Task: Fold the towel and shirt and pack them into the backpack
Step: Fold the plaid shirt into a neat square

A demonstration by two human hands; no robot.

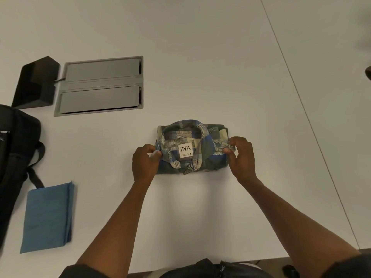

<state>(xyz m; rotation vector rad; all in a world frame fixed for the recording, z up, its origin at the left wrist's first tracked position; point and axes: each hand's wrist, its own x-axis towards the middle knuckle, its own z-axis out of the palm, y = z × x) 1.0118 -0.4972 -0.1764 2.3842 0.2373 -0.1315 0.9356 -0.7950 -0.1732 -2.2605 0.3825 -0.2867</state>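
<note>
A plaid shirt (200, 141) in blue, green and cream lies folded into a small bundle on the white table (200, 57), collar and white label facing up. My left hand (145, 164) pinches the shirt's left side at the collar. My right hand (242, 157) pinches the fabric at its right side. A blue towel (47, 217) lies folded flat at the left front of the table. The black backpack (16, 157) lies at the left edge, partly cut off by the frame, one strap reaching toward the towel.
A grey cable hatch with two lids (100, 86) is set into the table at the back left. A black angular box (35, 83) stands beside it. A seam runs diagonally across the table on the right.
</note>
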